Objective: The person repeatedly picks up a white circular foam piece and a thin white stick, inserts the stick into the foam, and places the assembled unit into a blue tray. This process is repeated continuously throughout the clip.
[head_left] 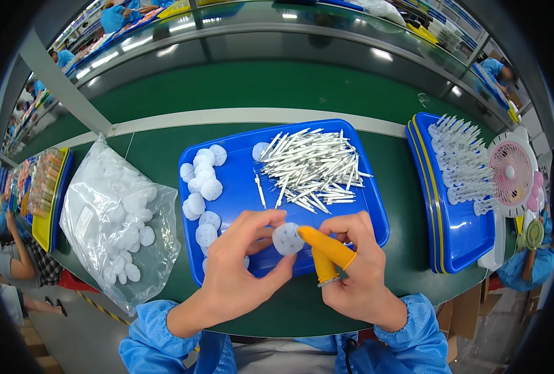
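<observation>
While the left hand [239, 268] pinches a pale, round disc [287, 239] between thumb and fingers just below frame center, the right hand [359, 268] brings a yellow-covered fingertip to the disc's right edge. Left grip pressed together on the disc; right grip, cannot tell whether it pinches anything. Disc is above the near part of a blue tray [236, 206], which sits mid-frame on a green worktop [391, 165]. Tray contents: big heap of white sticks [314, 165], upper right part; loose discs [203, 174] along the left side, some overlapping; one more disc beside the heap's left edge. Clear plastic bag [111, 206] with more pale discs, left of frame, near the tray. Right of frame: stacked trays [467, 243], the top one blue, bearing stick pieces with discs [457, 156]; pink-and-white fan [509, 171] just beside. Blue sleeves [161, 333] at lower edge.
</observation>
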Demonstrator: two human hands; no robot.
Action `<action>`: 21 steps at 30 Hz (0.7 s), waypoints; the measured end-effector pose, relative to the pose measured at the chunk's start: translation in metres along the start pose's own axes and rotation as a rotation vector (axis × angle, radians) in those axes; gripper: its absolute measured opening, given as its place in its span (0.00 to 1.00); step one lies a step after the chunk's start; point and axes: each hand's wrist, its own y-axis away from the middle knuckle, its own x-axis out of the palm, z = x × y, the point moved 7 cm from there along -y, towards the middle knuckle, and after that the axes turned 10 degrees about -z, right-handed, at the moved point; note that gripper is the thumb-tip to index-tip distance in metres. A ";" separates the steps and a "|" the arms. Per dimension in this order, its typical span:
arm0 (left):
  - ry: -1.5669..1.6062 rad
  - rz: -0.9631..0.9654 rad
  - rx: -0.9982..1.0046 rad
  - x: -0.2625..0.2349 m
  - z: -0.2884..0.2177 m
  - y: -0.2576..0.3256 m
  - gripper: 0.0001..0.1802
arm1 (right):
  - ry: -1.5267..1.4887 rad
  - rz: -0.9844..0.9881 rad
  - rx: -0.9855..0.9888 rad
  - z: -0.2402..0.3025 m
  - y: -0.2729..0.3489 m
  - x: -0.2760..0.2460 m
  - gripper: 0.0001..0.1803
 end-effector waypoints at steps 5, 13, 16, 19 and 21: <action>-0.002 0.010 0.001 0.000 0.003 0.002 0.32 | 0.045 0.039 -0.041 -0.003 -0.001 0.000 0.32; -0.051 0.029 0.040 0.002 -0.002 0.002 0.32 | 0.045 0.058 -0.134 0.004 -0.003 0.002 0.21; -0.053 0.035 0.050 0.003 -0.004 0.003 0.32 | 0.086 0.054 -0.089 -0.002 -0.001 0.001 0.25; -0.075 0.061 0.061 0.003 -0.006 0.003 0.33 | 0.053 0.072 -0.084 0.001 -0.001 0.002 0.29; -0.122 0.110 0.073 0.004 -0.007 0.003 0.35 | 0.030 0.103 -0.113 0.005 -0.002 0.004 0.31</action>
